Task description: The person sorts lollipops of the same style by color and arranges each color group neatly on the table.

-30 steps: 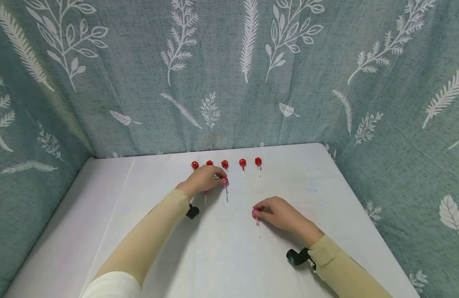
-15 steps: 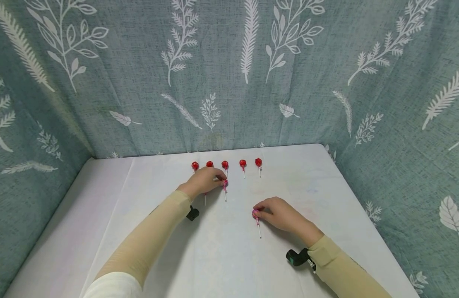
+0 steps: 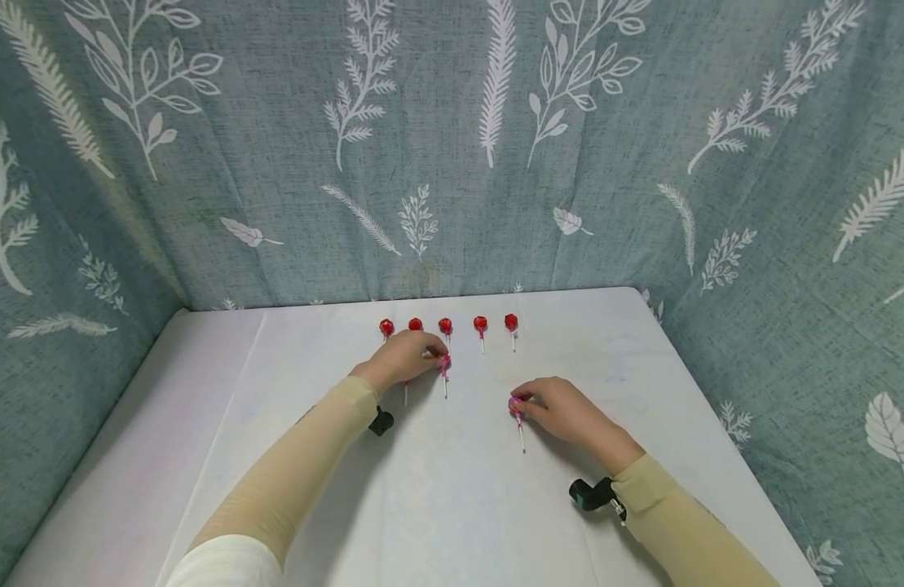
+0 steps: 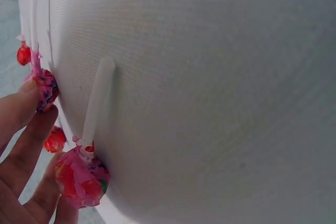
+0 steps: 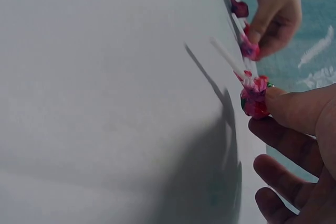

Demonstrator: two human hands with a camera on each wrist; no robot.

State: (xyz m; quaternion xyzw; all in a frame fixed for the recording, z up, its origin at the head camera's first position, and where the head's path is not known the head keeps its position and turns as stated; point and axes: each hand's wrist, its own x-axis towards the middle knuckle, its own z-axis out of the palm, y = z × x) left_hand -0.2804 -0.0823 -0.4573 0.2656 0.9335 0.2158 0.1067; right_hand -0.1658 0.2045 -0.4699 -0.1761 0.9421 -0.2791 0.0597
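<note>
My left hand [image 3: 403, 356] pinches a pink-wrapped lollipop [image 4: 47, 90] by its candy head between thumb and finger, just below a row of red lollipops [image 3: 481, 324]. Its white stick points toward me. Beside the lower fingers in the left wrist view lies another pink lollipop [image 4: 81, 177], mostly covered by that hand in the head view. Farther right, my right hand [image 3: 565, 412] pinches a pink lollipop [image 5: 255, 97] by the head with thumb and forefinger. The stick's shadow falls apart from it, so this one is off the table.
Both hands work over a white-covered table [image 3: 452, 497]. Red lollipops, including the rightmost red lollipop [image 3: 511, 322], line up near its back edge. A patterned green curtain [image 3: 452, 220] encloses the back and sides. A small black camera [image 3: 591, 494] sits at the right wrist.
My right hand has moved slightly up and to the right with its lollipop. The left hand has stayed almost in place, its lollipop shifting only a little.
</note>
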